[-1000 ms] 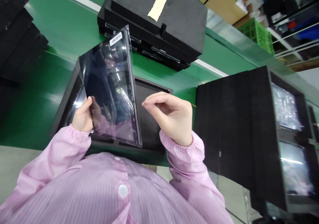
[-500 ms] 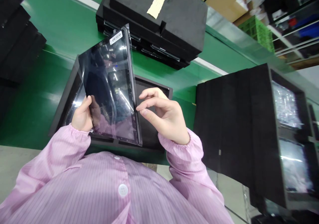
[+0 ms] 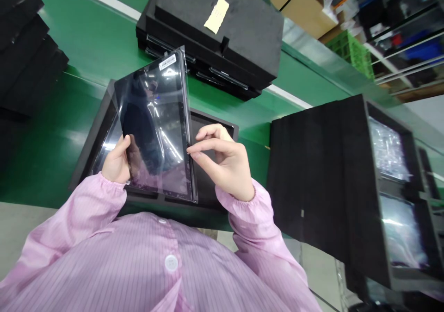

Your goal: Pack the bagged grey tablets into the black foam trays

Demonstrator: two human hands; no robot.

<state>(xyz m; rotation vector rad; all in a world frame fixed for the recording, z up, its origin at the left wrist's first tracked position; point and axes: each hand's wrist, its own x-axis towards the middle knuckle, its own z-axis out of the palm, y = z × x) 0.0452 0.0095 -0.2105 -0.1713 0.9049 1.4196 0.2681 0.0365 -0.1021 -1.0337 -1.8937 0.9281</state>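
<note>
Head view: glossy panel (image 3: 152, 127) in grip of left hand (image 3: 116, 162), just beside pinched right hand (image 3: 227, 163).

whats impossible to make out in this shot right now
All in the head view:
Most fingers of the left hand: hidden behind the panel.
Middle of the tray: covered by the panel.
Whether the right hand grips the panel's edge: contact too small.
Print on the label and note: too small.
Left stack: cut off by the left edge.
</note>
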